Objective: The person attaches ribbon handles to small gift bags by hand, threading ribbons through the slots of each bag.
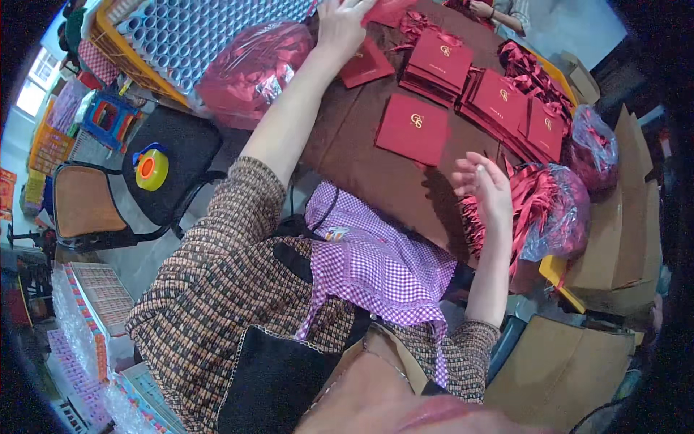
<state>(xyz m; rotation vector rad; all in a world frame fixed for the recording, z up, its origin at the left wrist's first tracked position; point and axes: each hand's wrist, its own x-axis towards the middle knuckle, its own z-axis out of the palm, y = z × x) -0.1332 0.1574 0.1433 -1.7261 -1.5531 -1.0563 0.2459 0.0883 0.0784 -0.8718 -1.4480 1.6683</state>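
My left hand (343, 27) reaches to the far side of the brown-covered table (347, 137). Its fingers stretch out beside a red piece at the top edge, where the picture partly cuts them off. Just nearer lies a flat dark red square pouch (366, 65). My right hand (486, 186) hovers over the near right part of the table, fingers loosely curled and apart, nothing visible in them. To its upper left a red pouch (412, 130) with gold print lies flat. Red ribbons (531, 206) spill from a clear plastic bag (567, 217) right of that hand.
Stacks of red pouches (438, 64) and more pouches (499, 101) fill the right far side. Left stand a yellow crate (134, 61) of pale tubes and a bagged red bundle (253, 72). A chair (90, 199) and cardboard boxes (611, 239) flank me. Another person's hand (481, 9) shows far off.
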